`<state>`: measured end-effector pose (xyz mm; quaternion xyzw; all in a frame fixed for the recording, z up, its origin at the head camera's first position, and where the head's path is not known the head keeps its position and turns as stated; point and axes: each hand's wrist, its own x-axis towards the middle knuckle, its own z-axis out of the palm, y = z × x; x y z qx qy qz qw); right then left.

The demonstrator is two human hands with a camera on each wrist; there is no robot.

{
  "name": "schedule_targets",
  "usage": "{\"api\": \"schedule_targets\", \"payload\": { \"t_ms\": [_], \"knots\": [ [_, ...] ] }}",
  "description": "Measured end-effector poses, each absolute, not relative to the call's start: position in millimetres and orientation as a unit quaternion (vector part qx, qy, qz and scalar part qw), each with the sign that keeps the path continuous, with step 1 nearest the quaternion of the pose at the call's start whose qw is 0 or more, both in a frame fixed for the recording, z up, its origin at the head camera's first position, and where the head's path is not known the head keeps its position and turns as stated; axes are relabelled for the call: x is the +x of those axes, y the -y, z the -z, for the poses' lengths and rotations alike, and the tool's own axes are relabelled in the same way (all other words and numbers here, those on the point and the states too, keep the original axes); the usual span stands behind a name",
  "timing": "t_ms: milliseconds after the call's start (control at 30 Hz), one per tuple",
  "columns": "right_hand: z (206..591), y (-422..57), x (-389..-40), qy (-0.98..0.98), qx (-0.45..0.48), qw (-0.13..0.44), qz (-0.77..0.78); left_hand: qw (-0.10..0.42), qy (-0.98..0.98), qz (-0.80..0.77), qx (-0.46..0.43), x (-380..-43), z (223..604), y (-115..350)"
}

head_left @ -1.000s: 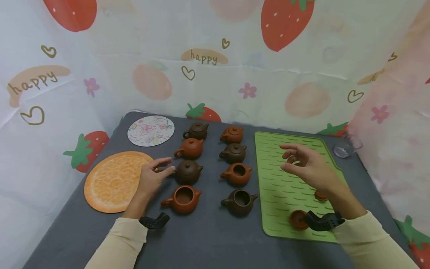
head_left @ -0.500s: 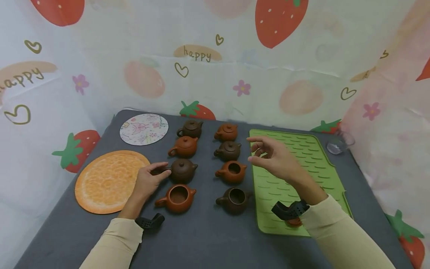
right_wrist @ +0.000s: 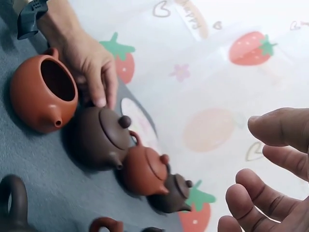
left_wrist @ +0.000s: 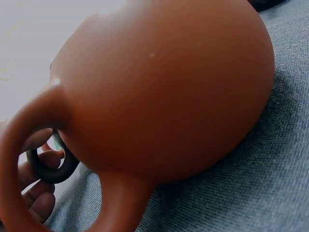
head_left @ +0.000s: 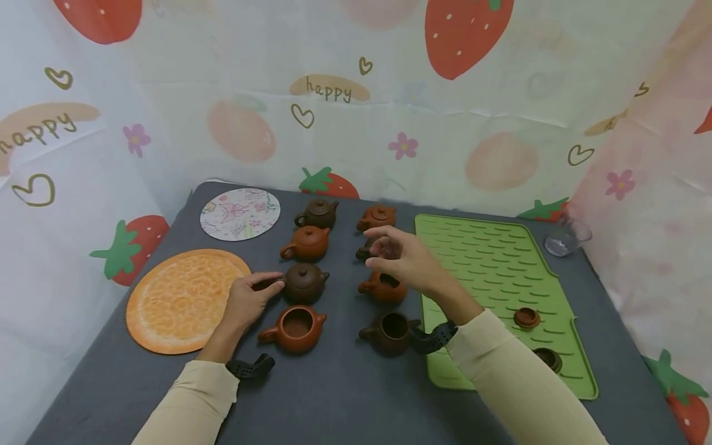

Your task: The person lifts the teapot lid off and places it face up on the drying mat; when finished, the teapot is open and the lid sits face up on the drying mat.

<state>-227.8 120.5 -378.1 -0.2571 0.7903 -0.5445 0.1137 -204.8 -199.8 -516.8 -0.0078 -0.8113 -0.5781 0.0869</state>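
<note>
My left hand pinches the handle of a lidded dark brown teapot, which stands on the table; the right wrist view shows thumb and fingers at that handle. Nearer to me is a lidless reddish-brown teapot, whose body fills much of the left wrist view. My right hand hovers over the right column of teapots, fingers loosely bent and holding nothing. It partly covers a dark teapot and a lidless reddish teapot. Closer to me stands a lidless dark teapot.
Farther back are lidded teapots: a reddish one and a dark one on the left, another reddish one on the right. A green mat bears a reddish lid and a dark lid. A glass jug stands beyond.
My right hand has swept left from above the green mat to above the right column of teapots. The left hand stays at the dark teapot's handle. Both lids on the mat now show.
</note>
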Motion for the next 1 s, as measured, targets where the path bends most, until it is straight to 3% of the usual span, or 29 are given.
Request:
{"api": "schedule_targets", "payload": {
  "t_ms": [1000],
  "knots": [
    [430,-33,-249,-0.811,-0.262,0.118,0.510,0.062,0.826,0.561,0.003,-204,514,197]
  ]
}}
